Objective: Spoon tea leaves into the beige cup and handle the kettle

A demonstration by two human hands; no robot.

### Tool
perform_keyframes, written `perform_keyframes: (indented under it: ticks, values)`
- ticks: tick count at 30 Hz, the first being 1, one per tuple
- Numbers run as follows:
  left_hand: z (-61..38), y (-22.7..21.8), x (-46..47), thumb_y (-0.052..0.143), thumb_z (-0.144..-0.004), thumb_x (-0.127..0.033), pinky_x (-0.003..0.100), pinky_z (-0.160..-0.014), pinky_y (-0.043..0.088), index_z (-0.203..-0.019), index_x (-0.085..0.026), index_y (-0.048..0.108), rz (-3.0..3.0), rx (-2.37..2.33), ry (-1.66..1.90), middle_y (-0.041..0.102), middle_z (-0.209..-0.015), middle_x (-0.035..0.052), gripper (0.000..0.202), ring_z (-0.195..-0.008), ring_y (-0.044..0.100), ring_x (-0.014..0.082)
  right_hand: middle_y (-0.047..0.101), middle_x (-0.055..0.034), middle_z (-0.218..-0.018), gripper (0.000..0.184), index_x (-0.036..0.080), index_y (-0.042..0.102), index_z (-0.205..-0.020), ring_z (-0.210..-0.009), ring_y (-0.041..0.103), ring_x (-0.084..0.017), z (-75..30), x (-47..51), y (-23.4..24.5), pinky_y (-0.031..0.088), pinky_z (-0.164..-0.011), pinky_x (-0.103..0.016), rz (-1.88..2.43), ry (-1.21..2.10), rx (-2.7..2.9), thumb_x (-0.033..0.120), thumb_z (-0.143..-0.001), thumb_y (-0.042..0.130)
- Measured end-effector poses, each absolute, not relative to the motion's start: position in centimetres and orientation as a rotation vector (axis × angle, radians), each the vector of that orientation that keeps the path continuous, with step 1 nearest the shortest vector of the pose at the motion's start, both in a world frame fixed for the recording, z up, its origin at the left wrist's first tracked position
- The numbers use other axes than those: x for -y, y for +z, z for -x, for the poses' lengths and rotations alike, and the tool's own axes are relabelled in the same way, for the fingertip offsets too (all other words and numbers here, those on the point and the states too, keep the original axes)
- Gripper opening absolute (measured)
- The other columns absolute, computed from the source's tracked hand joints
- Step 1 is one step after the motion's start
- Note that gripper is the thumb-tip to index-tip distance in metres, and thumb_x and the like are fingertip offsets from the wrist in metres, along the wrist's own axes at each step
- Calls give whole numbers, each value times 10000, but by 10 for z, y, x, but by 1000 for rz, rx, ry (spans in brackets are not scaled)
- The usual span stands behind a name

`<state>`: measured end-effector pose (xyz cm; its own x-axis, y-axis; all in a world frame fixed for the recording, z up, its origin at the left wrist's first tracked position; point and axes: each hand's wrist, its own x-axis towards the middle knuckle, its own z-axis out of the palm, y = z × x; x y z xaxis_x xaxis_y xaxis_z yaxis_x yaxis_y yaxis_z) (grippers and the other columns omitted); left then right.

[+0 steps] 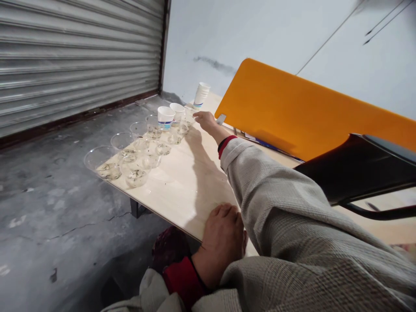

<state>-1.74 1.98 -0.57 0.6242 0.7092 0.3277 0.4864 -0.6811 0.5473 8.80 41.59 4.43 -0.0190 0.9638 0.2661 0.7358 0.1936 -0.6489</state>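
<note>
My right hand (205,119) reaches far across the pale wooden table (182,186), its fingers at the rim of a clear plastic cup (188,118) at the far end of a row. Whether it grips the cup is unclear. My left hand (222,236) rests near the table's near edge, fingers curled under and holding nothing I can see. Several clear plastic cups (134,171) with dark specks at the bottom stand in two rows. Two white paper cups (165,117) stand among them. A stack of paper cups (201,94) is farther back.
An orange board (292,108) stands on edge along the table's right side. A dark chair back (364,167) juts in at right. Grey concrete floor (48,195) and a metal roller shutter (78,56) lie to the left.
</note>
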Motion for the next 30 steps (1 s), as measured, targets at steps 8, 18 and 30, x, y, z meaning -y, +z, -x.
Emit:
perform_keyframes:
  ticks: [8, 18, 30]
  values:
    - [18, -4, -22, 613, -1004, -280, 452, -1165, 567, -1146, -148, 761, -2443, -945, 771, 782, -1258, 126, 244, -1198, 683, 268, 788, -159, -1282, 482, 112, 775, -1338, -1118, 756, -281, -86, -416, 39, 590, -1038, -447, 1580, 407, 1807, 184, -883, 634]
    - [16, -8, -21, 572, -1037, -298, 442, -1166, 560, -1133, -167, 764, -2436, -935, 829, 782, -1247, 119, 252, -1183, 680, 260, 748, -154, -1409, 508, 125, 767, -1352, -1303, 705, -313, -83, -409, 40, 524, -1169, -466, 1561, 375, 1833, 167, -856, 666]
    - [17, -6, -21, 586, -1020, -285, 445, -1154, 568, -1145, -146, 762, -2454, -941, 795, 777, -1270, 128, 257, -1186, 682, 269, 710, -171, -1496, 623, 122, 697, -1453, -1431, 648, -326, -87, -409, 38, 493, -1221, -489, 1540, 418, 1823, 170, -832, 694]
